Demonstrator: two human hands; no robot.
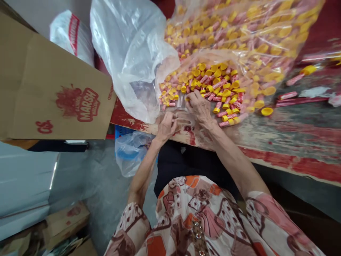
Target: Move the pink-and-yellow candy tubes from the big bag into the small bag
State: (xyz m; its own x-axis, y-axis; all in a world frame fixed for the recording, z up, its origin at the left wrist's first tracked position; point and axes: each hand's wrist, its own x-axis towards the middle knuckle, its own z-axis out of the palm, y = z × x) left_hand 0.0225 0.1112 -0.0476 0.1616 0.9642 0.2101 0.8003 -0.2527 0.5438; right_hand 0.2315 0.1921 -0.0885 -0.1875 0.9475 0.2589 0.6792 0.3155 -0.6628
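A pile of small pink-patterned tubes with yellow caps [218, 80] spills from the mouth of a large clear plastic bag [239, 39] on the worn wooden table [293, 131]. My right hand [199, 108] is at the near left edge of the pile, fingers bent, with a bit of yellow cap showing at the fingertips. To its left, my left hand [167, 125] is closed low over the table's front edge. Its fingertips are pressed together, and what they hold is too small to make out. Several more capped tubes lie beyond it, partly under clear plastic.
An empty-looking clear bag [130, 53] covers the table's left part, beside a printed cardboard box [58, 85]. Below the table edge stands a blue basket [122, 133] with a plastic bag [133, 153]. A loose yellow cap [266, 111] and pink strips [301, 102] lie on the right.
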